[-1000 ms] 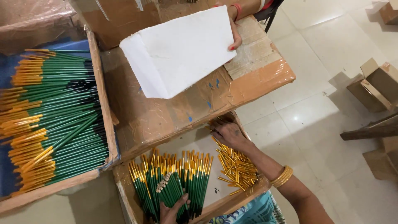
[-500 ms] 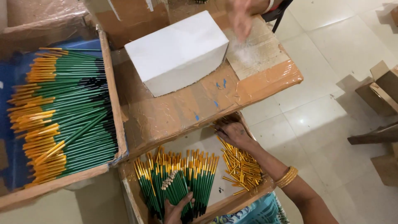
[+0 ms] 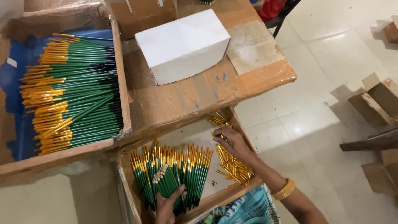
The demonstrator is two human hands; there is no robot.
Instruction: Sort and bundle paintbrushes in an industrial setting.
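My left hand (image 3: pixel 169 204) grips a fanned bunch of green pencils with gold ends (image 3: pixel 172 172) inside a shallow cardboard tray (image 3: pixel 126 188) near my lap. My right hand (image 3: pixel 232 143), with a gold bangle on the wrist, rests palm down on a pile of small gold metal caps (image 3: pixel 234 166) at the right side of the same tray. Whether its fingers pinch any caps is hidden. A white closed box (image 3: pixel 182 45) sits on the taped cardboard tabletop (image 3: pixel 248 79) above.
A large cardboard box (image 3: pixel 118 74) at left holds several rows of green and gold pencils on blue lining. Small cardboard boxes (image 3: pixel 375 101) stand on the white tiled floor at right. A dark wooden piece (image 3: pixel 369 143) juts in from the right edge.
Another person's hand set the white box down on the tabletop and withdrew out of view. My right hand shifted slightly over the gold caps; my left hand kept its hold.
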